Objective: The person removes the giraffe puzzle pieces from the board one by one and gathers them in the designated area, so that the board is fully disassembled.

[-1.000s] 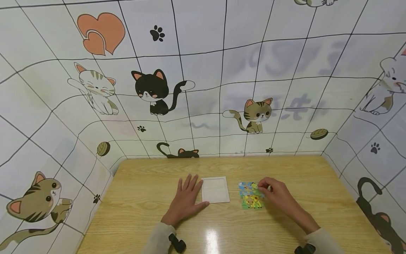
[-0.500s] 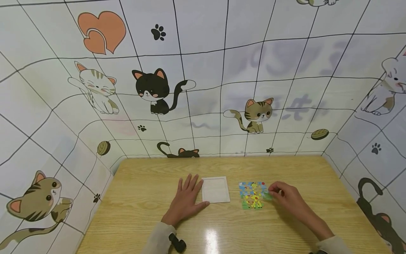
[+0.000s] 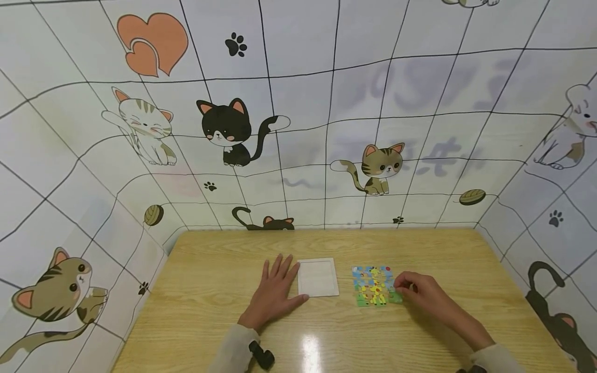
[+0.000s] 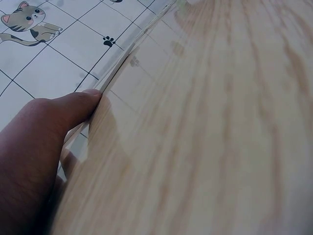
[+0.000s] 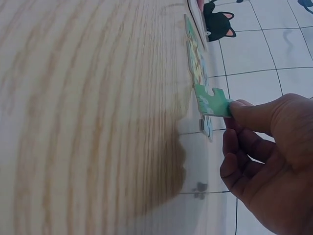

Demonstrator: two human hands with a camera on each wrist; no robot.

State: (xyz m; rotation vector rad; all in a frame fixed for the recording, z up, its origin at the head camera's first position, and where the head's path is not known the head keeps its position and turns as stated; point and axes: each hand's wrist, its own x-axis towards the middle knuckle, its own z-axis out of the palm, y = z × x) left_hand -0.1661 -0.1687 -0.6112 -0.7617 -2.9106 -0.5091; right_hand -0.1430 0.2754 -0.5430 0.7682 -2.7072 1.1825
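Observation:
My left hand (image 3: 274, 294) lies on the table with fingers spread, its fingertips and thumb at the left edge of a square white puzzle tray (image 3: 318, 278). Only the thumb side of that hand shows in the left wrist view. Right of the tray is a colourful jigsaw puzzle (image 3: 370, 284) of blue, yellow and green pieces. Between thumb and index finger, my right hand (image 3: 429, 295) pinches a green puzzle piece (image 5: 211, 101), tilted up from the tabletop at the puzzle's lower right corner. The other fingers of this hand are curled in the right wrist view.
The wooden table (image 3: 224, 254) meets a wall (image 3: 308, 155) printed with cats at its back edge, and similar sheets rise on both sides. A light glare lies on the table's front part.
My right hand has moved right and slightly towards me with the green puzzle piece, from over the puzzle's right side to its lower right corner. My left hand has stayed in place.

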